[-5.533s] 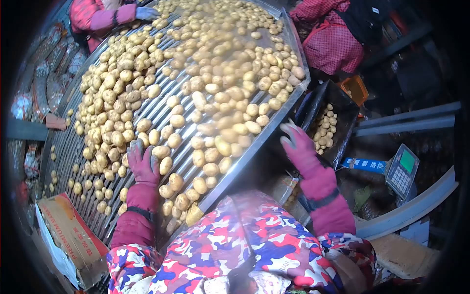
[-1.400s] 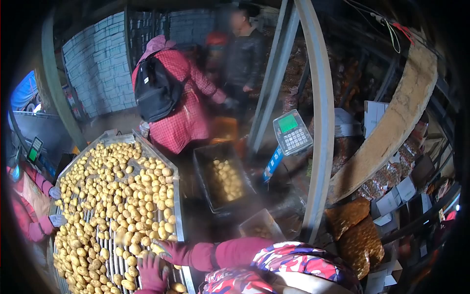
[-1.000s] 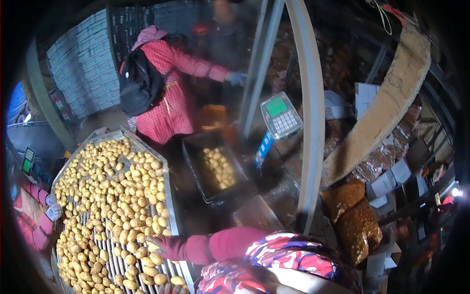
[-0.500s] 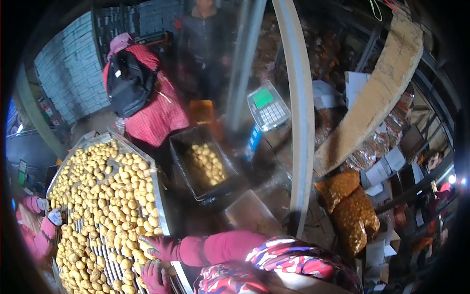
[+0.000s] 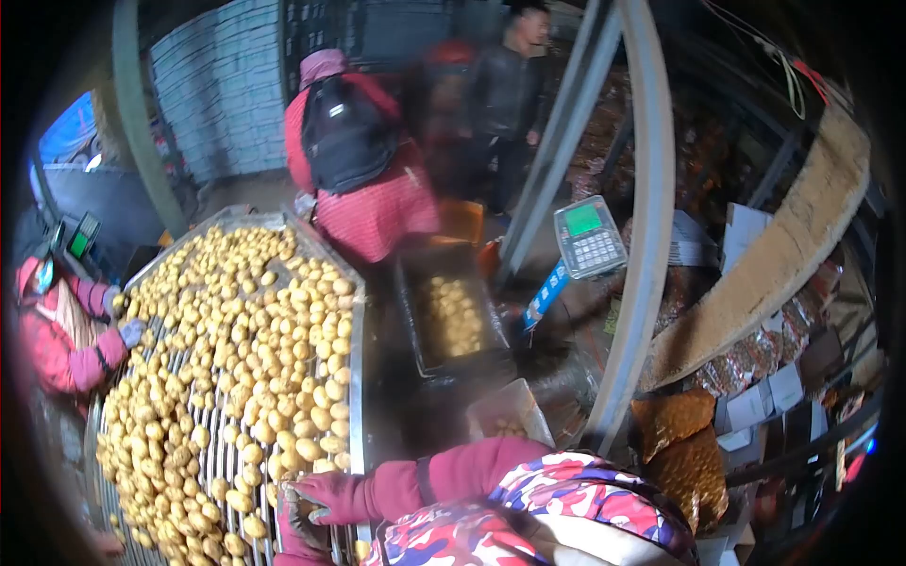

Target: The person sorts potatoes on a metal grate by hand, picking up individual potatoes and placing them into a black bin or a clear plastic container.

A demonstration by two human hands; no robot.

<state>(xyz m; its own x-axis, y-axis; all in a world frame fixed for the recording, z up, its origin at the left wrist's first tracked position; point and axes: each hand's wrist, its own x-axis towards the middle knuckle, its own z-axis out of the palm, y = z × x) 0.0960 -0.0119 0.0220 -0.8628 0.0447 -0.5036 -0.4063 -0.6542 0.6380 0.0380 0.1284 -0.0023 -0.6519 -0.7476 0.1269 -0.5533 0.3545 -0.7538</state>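
Note:
My right hand [image 5: 327, 495], in a dark pink glove, is at the near edge of a slatted metal table [image 5: 357, 396] spread with yellow potatoes [image 5: 269, 377]. Its fingers curl around something dark that I cannot make out. Just below and touching it is my left hand [image 5: 298, 530], also gloved, partly cut off by the bottom of the view; its fingers are not clear. Several potatoes lie on the slats beside both hands.
A dark crate [image 5: 412, 325] of potatoes and a pale bin [image 5: 538, 424] stand right of the table. Beyond are a scale display [image 5: 590, 236] and metal posts [image 5: 651, 189]. One person [image 5: 71, 330] works at the left edge; two more people [image 5: 354, 179] [image 5: 505, 94] stand behind.
The view has shifted, so the scene sits further right. My hands have come together; my right hand has left the potatoes and curled its fingers. The person at the left is more visible.

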